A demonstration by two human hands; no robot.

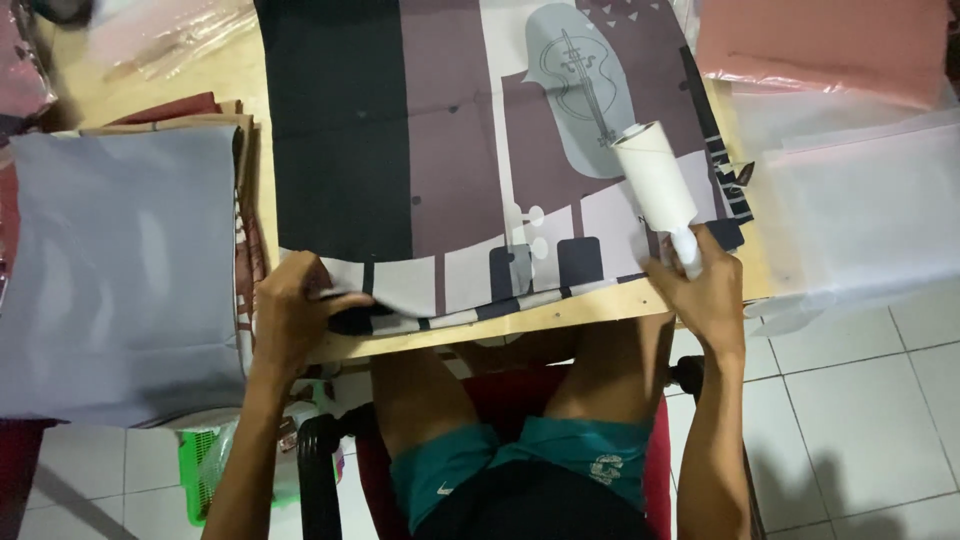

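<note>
White floor tiles [880, 400] show beneath a wooden table [560, 318] mostly hidden by the patterned cloth [440, 150]. Your left hand [290, 310] pinches the cloth's near edge, fingertips tucked out of sight. Your right hand [700, 290] is closed around the lint roller [655, 175] (handle largely covered); its long axis tilts up-left, lying on the cloth's right part.

A wooden table [560, 318] carries a patterned cloth [470, 150], with folded fabric stacks [120, 260] at its side
</note>
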